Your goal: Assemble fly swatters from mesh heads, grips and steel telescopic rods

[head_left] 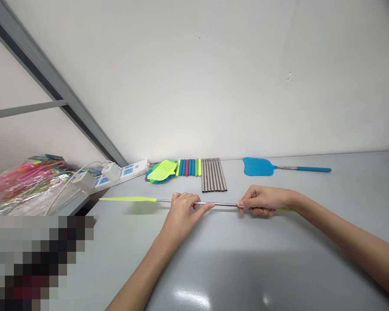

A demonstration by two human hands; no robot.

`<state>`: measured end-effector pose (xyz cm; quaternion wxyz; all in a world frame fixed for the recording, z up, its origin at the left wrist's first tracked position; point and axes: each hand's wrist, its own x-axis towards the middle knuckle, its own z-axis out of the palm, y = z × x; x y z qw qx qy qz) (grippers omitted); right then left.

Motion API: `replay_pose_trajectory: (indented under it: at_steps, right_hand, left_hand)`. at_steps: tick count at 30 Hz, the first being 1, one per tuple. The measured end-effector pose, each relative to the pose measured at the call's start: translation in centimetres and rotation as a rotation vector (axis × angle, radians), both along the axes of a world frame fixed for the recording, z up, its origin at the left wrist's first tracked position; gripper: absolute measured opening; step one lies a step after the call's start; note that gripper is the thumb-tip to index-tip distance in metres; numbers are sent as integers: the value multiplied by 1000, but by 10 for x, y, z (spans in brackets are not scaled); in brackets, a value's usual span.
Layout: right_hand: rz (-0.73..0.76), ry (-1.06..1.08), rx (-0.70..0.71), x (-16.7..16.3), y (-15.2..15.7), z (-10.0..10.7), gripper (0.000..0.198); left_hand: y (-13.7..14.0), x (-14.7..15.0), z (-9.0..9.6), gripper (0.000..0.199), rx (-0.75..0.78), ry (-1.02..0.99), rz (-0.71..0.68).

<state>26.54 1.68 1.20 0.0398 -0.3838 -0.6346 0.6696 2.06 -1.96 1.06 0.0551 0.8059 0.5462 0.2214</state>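
Note:
A yellow-green fly swatter (129, 199) with an extended metal rod lies level between my hands, its flat head edge-on at the left. My left hand (184, 211) is closed around the rod near the head. Farther right, my right hand (259, 201) grips the rod's other end, and a bit of yellow-green handle shows past the wrist. Behind my hands, several metal telescopic rods (213, 176) lie side by side. Left of them is a row of coloured handle sleeves (188, 167), then a pile of swatter heads (162, 172). A blue fly swatter (259, 166) lies at the back right.
A white power strip (129, 171) with plugged-in adapters and a cable (60, 190) runs along the back left. Clear plastic bags (29, 183) with colourful contents are heaped at the far left. A white wall (214, 77) rises behind the grey table (246, 268).

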Motion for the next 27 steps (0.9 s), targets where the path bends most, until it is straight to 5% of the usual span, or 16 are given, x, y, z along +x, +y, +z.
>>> replay_pose_trajectory:
  at_steps: [27]
  right_hand:
    - [28, 15, -77, 11, 10, -14, 38]
  left_hand:
    - [0, -5, -5, 40, 20, 0, 22]
